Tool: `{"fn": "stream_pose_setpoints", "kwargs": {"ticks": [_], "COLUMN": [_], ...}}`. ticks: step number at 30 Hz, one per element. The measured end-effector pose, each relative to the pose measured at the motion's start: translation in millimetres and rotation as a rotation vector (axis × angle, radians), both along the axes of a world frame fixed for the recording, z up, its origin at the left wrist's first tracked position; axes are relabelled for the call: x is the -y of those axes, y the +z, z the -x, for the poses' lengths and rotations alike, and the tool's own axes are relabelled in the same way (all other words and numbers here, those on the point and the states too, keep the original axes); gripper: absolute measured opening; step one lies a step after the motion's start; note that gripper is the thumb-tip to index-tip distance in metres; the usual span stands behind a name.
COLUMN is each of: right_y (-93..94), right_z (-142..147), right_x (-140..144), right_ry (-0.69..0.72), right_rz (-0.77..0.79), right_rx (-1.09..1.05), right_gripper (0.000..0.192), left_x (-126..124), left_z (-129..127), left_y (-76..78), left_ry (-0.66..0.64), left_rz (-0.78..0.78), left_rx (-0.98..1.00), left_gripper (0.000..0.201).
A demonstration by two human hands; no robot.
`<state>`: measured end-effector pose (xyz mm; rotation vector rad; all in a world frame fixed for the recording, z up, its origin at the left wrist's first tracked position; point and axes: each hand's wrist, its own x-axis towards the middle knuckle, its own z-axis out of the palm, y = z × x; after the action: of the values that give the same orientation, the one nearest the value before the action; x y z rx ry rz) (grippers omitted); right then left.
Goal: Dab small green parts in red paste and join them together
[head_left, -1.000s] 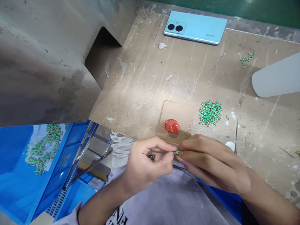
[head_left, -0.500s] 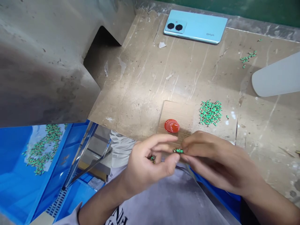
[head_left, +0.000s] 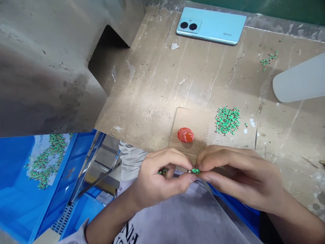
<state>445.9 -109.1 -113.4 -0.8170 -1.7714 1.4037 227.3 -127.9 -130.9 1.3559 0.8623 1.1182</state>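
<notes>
My left hand (head_left: 157, 179) and my right hand (head_left: 236, 173) meet at the near edge of the worn table (head_left: 157, 88). Between their fingertips sits a small green part (head_left: 195, 170), pinched by my right thumb and forefinger and touched by my left thumb. More small green parts (head_left: 162, 172) show inside the curled fingers of my left hand. A pile of the same green parts (head_left: 228, 120) lies on the table just beyond my right hand. A red round cap (head_left: 185, 135) rests on a small brown board (head_left: 190, 118) right behind my fingers.
A light blue phone (head_left: 210, 25) lies face down at the table's far edge. A white blade-shaped object (head_left: 299, 80) enters from the right. A few green parts (head_left: 268, 60) lie far right. A blue bin (head_left: 38, 176) at lower left holds more green parts. A grey metal housing (head_left: 45, 64) fills the left.
Both hands have dropped slightly toward me and drawn closer, and my left thumb and forefinger have come together at the green part held in my right fingers.
</notes>
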Motion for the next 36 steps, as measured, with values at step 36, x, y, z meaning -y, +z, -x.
{"fn": "stream_pose_setpoints", "kwargs": {"ticks": [36], "right_y": [13.1], "right_z": [-60.0], "right_x": [8.8], "right_ry": [-0.328], "right_rz": [-0.154], "right_rx": [0.350], "right_gripper": [0.006], "left_x": [-3.2], "left_z": [7.6], "left_y": [13.2], "left_ry": [0.253], "left_rz": [0.480], "left_rx": [0.202], "left_gripper": [0.008]}}
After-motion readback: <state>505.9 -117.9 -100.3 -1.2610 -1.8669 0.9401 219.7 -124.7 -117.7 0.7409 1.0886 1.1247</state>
